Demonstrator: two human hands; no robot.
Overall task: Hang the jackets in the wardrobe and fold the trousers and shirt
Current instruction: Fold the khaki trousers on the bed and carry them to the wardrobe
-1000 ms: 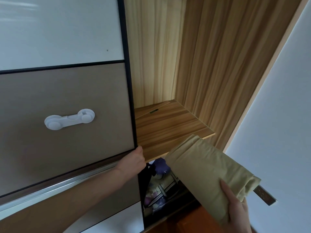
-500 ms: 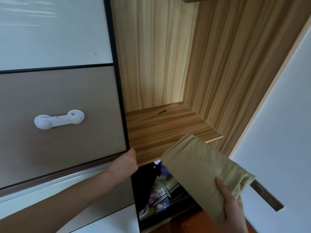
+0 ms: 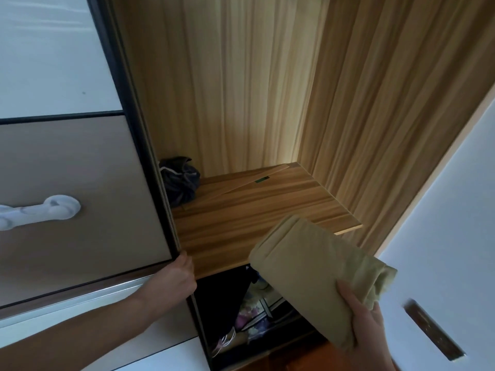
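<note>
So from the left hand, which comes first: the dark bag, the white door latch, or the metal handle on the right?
1. Dark bag, on the shelf, above the left hand.
2. White latch, on the door, left.
3. Metal handle, far right.
Bag and latch are fairly close to call.

We look up into a wardrobe [image 3: 267,89] lined with striped wood-grain panels, warm light glowing in its back corner above a wooden shelf [image 3: 254,210]. On our left stands a sliding door [image 3: 67,170] of white and taupe panels in a dark frame, bearing a white plastic latch [image 3: 40,212]. On our right runs a plain white wall [image 3: 442,210].
</note>
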